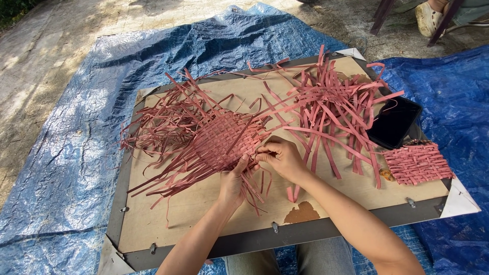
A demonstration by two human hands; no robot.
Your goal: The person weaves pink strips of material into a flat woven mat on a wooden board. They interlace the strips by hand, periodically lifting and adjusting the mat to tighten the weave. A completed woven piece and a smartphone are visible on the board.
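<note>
Where hands [257, 163] meet: woven mat [221, 137].

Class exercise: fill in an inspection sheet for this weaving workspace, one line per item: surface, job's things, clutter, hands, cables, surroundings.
Surface: flat wooden board with a dark frame, lying on a blue tarp; a brown patch near its front edge.
Job's things: partly woven mat of reddish strips, loose ends fanning out all round.
Clutter: pile of loose strips; small finished woven square; dark tablet at the board's right edge.
Hands: left hand grips the mat's near edge; right hand pinches a strip beside it.
Cables: nothing seen.
Surroundings: sunlit bare ground outdoors; chair legs and another person's shoe at top right.
</note>
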